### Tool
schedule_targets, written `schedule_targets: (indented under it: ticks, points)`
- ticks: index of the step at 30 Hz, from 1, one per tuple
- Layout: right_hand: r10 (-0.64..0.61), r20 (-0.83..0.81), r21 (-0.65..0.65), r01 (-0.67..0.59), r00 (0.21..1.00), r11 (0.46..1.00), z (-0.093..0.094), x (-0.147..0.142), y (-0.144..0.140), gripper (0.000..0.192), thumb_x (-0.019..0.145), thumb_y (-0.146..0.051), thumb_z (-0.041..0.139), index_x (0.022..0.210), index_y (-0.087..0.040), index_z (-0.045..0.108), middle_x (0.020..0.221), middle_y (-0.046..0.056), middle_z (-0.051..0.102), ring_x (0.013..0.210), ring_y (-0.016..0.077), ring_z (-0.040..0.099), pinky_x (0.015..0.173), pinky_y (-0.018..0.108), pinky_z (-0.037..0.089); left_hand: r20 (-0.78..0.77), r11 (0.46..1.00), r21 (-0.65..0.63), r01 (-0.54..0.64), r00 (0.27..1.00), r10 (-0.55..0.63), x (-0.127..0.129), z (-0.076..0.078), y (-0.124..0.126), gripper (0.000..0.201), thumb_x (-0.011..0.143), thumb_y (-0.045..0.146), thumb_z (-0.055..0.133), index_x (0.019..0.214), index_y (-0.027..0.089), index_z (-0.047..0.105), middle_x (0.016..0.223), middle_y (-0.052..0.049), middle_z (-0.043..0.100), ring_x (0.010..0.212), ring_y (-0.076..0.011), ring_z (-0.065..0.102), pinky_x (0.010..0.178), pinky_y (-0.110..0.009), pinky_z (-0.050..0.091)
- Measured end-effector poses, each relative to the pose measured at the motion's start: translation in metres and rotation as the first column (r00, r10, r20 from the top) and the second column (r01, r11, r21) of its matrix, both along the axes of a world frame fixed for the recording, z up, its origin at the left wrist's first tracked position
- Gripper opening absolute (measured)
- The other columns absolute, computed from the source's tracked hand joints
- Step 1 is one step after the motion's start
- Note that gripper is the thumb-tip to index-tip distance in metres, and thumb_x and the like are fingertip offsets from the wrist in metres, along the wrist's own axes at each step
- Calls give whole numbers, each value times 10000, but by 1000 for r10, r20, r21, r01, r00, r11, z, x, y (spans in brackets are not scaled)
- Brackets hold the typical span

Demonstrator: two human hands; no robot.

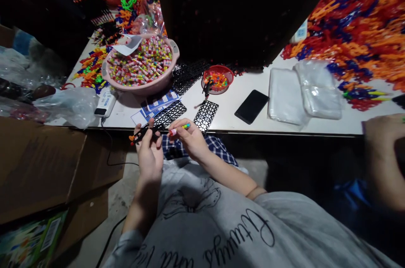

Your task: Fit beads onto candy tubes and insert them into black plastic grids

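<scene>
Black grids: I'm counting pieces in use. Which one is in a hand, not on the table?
The black grid strip in the left hand; the other grids lie flat on the table.

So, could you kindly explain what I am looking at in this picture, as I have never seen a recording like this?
There is no machine here: a camera worn on a person's head looks down at their own two bare hands, above their lap at the edge of a white table. The left hand holds a black perforated strip with an orange tip. The right hand pinches a small pink and green piece against it. On the table lie a pink basin full of small coloured pieces, a little red basket, black grids, a dark phone and clear plastic bags. The blurred hand at the right edge seems to be another person's.
</scene>
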State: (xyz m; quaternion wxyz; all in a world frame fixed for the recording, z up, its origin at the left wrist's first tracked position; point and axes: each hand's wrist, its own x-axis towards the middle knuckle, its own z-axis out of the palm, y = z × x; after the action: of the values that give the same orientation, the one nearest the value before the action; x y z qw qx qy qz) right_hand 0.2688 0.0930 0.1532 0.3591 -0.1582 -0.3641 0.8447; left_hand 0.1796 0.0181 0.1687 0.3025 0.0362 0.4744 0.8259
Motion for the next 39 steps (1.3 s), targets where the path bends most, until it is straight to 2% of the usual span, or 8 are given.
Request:
schedule_targets:
  ticks: [3,6,10,13,24,31,35,39]
  points:
    - [-15,40,58,12,999,998,-11,-2,2,405,715,-579,749,792,-220,578,947,7,619,735,118,571,636,257,521,79,999,-33,6,997,-3,-1,-4,3,379,666,174,781,998,258,618,924,23,704,671,-44,591,502,-136,355]
    - [-40,75,112,32,996,993,-20,-1,9,372,738,-553,740,802,-221,583,993,8,620,730,110,561,623,242,500,184,998,-67,17,983,-4,-2,-5,5,244,683,136,740,883,193,612,831,15,687,639,-43,592,504,-132,382]
    - [-18,95,170,1,995,985,-21,1,22,351,742,-535,741,792,-224,587,981,5,633,727,112,567,625,245,491,300,994,-110,27,954,7,1,0,8,64,781,84,596,811,140,607,787,-11,676,630,-44,597,557,-128,466]
    - [28,75,157,-39,997,987,-20,1,30,376,716,-553,754,772,-224,581,929,-1,641,703,113,565,608,248,492,345,991,-133,23,938,24,3,4,11,118,824,59,515,790,122,609,805,-28,677,686,-53,625,638,-132,522]
    - [152,54,50,-154,987,987,-27,0,38,390,696,-527,786,774,-201,587,899,-5,651,731,109,586,581,220,506,375,984,-159,76,927,-11,4,2,14,156,844,39,484,790,115,610,817,-44,679,772,-81,659,683,-141,547]
    - [197,65,49,-200,978,979,-34,2,44,431,685,-542,797,780,-183,579,917,9,636,740,111,594,592,227,534,378,979,-190,70,926,7,6,1,18,173,848,36,489,759,115,614,808,-51,682,770,-83,663,709,-144,543]
    - [161,86,107,-170,983,980,-36,4,44,427,711,-558,773,815,-196,570,912,14,638,796,137,614,645,260,555,380,979,-196,64,925,16,8,2,19,173,835,32,503,742,125,616,789,-43,684,739,-81,661,679,-141,545]
    - [57,114,247,-84,992,965,-40,5,42,391,750,-539,749,854,-209,567,939,23,661,832,146,629,754,296,549,387,978,-209,25,920,59,10,5,21,199,848,24,475,742,119,615,784,-46,686,747,-84,662,681,-148,552]
